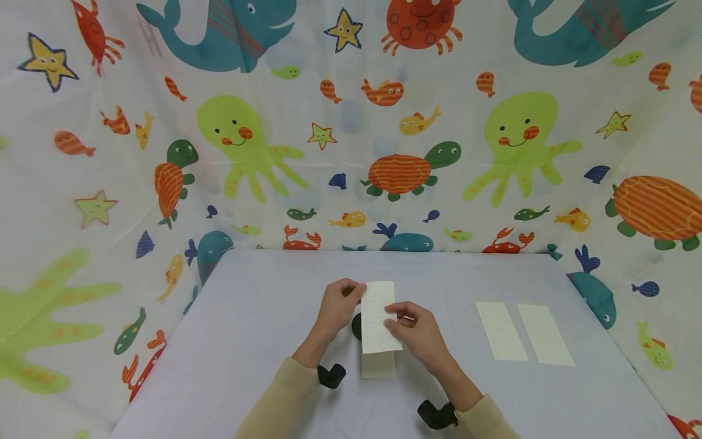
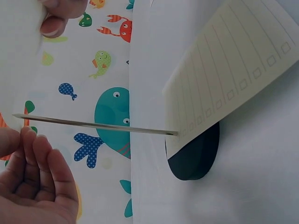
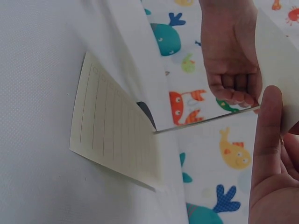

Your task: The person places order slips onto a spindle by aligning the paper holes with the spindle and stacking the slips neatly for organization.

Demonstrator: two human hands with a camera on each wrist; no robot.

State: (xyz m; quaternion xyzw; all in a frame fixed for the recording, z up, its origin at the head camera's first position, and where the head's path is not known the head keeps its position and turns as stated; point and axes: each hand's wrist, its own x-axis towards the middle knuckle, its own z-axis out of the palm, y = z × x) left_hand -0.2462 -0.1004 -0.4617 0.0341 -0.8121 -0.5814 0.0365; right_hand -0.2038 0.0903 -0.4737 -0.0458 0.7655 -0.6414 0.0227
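Observation:
My left hand [image 1: 341, 300] pinches the upper left corner of a pale lined paper sheet [image 1: 377, 317]. My right hand [image 1: 418, 332] pinches the same sheet at its right edge, holding it raised. A thin metal paper spike [image 2: 93, 125] stands beneath it on a round black base [image 2: 196, 158]. The spike's tip reaches the raised sheet close to my left fingertips [image 2: 29, 140]; I cannot tell whether it has pierced the paper. A second lined sheet [image 3: 114, 126], with small boxes along one edge, lies low at the spike's foot, partly covering the base.
Two more lined sheets, one nearer [image 1: 501, 330] and one farther right [image 1: 545, 334], lie side by side on the white table [image 1: 263, 292]. A curtain [image 1: 351, 213] printed with sea animals hangs behind and beside it. Black wrist cameras sit on both wrists.

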